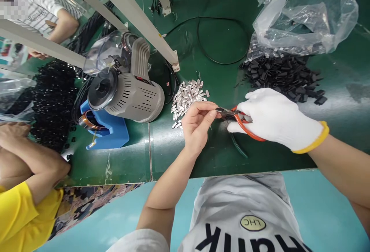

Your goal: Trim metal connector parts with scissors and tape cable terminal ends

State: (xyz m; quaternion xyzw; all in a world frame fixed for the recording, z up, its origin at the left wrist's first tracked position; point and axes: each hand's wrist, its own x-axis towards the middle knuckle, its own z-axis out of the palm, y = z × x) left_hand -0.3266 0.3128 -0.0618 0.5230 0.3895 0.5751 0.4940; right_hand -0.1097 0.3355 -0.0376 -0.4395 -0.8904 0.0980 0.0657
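Observation:
My right hand (268, 119), in a white glove with a yellow cuff, grips red-handled pliers (242, 122). The jaws point left and meet the fingertips of my bare left hand (199, 124). Those fingers are pinched on a small part at the jaws; its kind is hidden by the fingers. Just beyond my left hand lies a pile of small silver metal connectors (187, 97). Behind my gloved hand spreads a heap of small black plastic pieces (280, 76). A dark green tool handle (239, 146) lies on the table below the pliers.
A clear plastic bag (306, 16) of small parts sits at the back right. Left stand a grey machine (135, 95) and a blue tape holder (115, 134). A black cable (199, 32) loops behind. White posts (138, 16) rise from the green table (170, 155). Two people sit at the left.

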